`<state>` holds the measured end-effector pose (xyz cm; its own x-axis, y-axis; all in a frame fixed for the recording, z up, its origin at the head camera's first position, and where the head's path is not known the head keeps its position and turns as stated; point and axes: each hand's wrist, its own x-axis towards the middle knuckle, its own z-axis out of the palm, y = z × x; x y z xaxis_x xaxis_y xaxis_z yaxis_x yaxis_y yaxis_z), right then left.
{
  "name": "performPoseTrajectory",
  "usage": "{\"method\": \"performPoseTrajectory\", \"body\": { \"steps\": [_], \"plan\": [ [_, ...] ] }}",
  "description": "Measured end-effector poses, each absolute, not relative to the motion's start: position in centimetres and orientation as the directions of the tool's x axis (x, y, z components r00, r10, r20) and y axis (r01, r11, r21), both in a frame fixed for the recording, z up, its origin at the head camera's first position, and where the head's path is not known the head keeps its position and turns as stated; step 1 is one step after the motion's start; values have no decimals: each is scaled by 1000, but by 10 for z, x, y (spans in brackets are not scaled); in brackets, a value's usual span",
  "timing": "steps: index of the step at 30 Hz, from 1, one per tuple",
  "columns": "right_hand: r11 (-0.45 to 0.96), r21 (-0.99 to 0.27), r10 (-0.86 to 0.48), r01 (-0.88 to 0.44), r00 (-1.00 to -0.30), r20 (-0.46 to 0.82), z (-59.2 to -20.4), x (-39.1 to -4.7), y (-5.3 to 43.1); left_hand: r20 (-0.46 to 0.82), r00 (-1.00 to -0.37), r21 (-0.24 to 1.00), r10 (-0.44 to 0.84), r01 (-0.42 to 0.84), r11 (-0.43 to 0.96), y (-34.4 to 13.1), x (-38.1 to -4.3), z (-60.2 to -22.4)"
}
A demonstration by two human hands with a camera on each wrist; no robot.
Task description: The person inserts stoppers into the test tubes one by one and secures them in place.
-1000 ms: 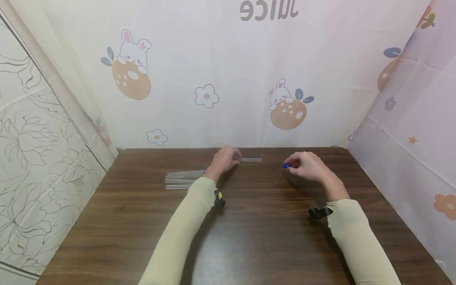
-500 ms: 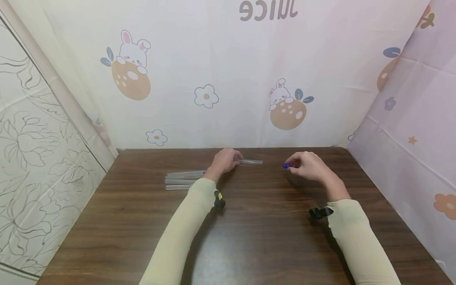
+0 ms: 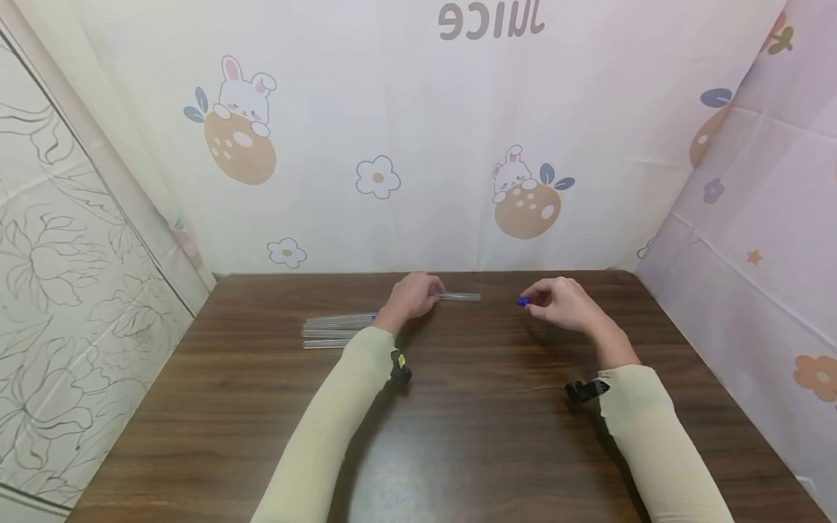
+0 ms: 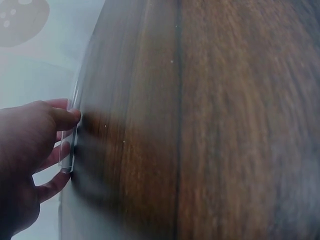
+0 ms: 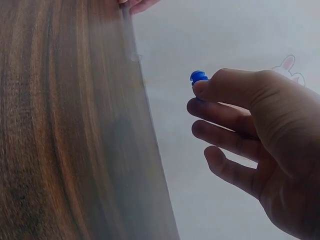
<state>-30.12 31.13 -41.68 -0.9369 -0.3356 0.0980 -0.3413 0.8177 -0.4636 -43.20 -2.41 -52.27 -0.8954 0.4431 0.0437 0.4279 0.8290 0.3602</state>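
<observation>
My left hand holds a clear tube near the table's back edge. The tube lies roughly level and its free end points right, towards the other hand. In the left wrist view the thumb and fingers grip this clear tube close to one end. Across a gap, my right hand pinches a small blue stopper between thumb and forefinger. Ridges show on the blue stopper in the right wrist view, where the other fingers are loosely bent. Stopper and tube are apart.
Several clear tubes lie side by side left of centre on the brown wooden table. The left forearm partly hides them; a bit of blue shows at one end. A printed curtain hangs behind the table.
The tube's free end has tilted slightly, then levelled a little. The blue stopper has shifted a touch up and to the left. Both hands keep their holds.
</observation>
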Motion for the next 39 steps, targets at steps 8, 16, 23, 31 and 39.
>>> {"method": "performPoseTrajectory", "body": {
  "steps": [8, 16, 23, 31, 39],
  "plan": [
    [805, -479, -341, -351, -933, 111, -419, -304, 310, 74, -901, 343, 427, 424, 838, -28, -405, -491],
    [800, -488, -323, -349, -936, 141, -412, -304, 309, 81, -892, 372, 444, 440, 817, -34, -382, -453],
    [761, -534, -337, -369, -928, 161, -407, -304, 309, 121, -890, 347, 440, 454, 821, -44, -380, -450],
    [728, -563, -333, -390, -920, 207, -410, -308, 306, 188, -880, 319, 436, 475, 820, -57, -366, -426],
    [721, -596, -305, -354, -934, 185, -403, -309, 303, 230, -861, 318, 454, 507, 801, -75, -364, -413]
  ]
}}
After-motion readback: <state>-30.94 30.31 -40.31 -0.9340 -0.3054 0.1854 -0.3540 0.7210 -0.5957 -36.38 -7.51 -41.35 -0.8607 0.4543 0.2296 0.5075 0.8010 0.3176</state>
